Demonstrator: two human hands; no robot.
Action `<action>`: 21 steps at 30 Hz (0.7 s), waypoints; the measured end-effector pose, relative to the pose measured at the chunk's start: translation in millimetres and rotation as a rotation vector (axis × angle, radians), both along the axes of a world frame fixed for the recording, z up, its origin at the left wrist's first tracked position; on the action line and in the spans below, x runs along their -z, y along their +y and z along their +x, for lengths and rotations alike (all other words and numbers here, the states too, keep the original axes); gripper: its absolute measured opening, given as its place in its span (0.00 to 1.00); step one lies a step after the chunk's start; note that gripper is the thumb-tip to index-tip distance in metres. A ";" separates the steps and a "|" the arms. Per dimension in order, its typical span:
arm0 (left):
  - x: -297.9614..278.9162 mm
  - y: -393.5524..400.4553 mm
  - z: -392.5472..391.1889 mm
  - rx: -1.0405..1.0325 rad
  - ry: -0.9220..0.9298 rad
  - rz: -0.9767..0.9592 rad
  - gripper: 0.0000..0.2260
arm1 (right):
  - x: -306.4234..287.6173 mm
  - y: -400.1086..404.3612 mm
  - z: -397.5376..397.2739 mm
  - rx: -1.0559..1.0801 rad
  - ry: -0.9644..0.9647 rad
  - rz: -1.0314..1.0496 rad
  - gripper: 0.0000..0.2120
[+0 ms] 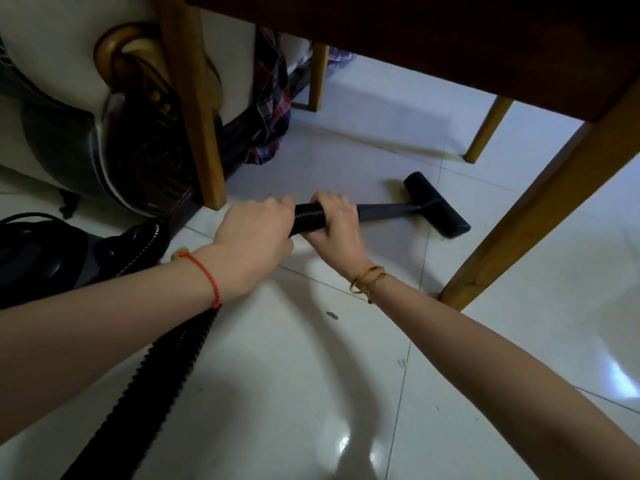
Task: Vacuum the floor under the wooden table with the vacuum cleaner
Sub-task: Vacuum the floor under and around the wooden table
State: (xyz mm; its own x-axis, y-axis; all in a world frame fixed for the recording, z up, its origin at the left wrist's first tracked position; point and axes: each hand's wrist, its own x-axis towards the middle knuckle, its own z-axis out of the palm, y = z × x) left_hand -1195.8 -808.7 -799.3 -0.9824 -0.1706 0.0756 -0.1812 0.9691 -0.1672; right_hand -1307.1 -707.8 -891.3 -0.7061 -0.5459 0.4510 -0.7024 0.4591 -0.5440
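The left hand (254,233) and the right hand (334,225) are both wrapped around the black ribbed hose (309,218) of the vacuum cleaner, close together, with a short stretch of hose showing between them. From the right hand a grey tube (384,212) runs right to the black floor nozzle (437,205), which lies flat on the white tiled floor (311,375) under the wooden table (450,46), between its legs. The hose trails back under the left forearm to the near left. The dark vacuum body (52,258) sits at the left, beside a sofa base (114,161). Plaid cloth (272,98) hangs farther back.
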 end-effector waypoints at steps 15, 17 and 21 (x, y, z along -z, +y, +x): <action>27.9 47.7 -94.2 0.119 -0.018 0.031 0.11 | 23.8 59.6 -70.0 0.242 0.003 0.056 0.11; 30.7 51.0 -99.3 0.127 -0.024 0.036 0.11 | 26.5 64.7 -72.3 0.267 0.012 0.061 0.12; 33.9 52.9 -99.1 0.141 -0.026 0.059 0.12 | 27.5 68.1 -70.3 0.280 0.024 0.080 0.12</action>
